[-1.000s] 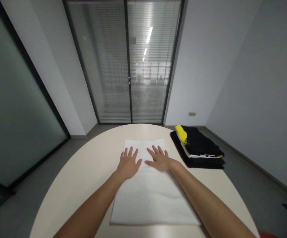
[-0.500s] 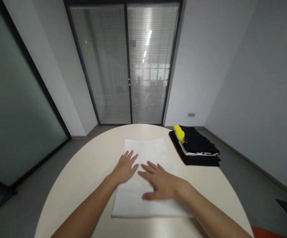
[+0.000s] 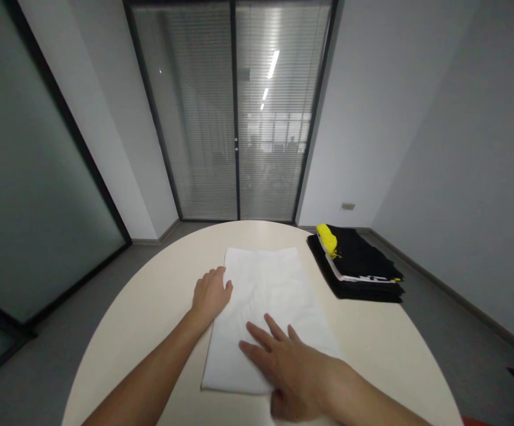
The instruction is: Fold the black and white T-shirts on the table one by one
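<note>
A folded white cloth (image 3: 266,278), probably a garment, lies flat on the round table, with faint wrinkles near its middle. My left hand (image 3: 211,294) rests at the cloth's left edge, thumb apart and fingers slightly bent, gripping nothing that I can see. Over the lower right part of the cloth is my right hand (image 3: 290,370), open with fingers spread and palm down. It covers part of the near edge, and the thumb reaches past that edge. Whether the right palm presses on the fabric I cannot tell.
To the right on the pale round table (image 3: 159,296) sits a stack of folded dark clothes (image 3: 363,254) with yellow and white parts. Beyond the table are a glass door with blinds (image 3: 208,148) and grey-white walls. Something red shows at the bottom right.
My left hand has moved left from on top of the cloth to its left edge, its fingers more bent. My right hand has slid nearer to me. The view has shifted slightly.
</note>
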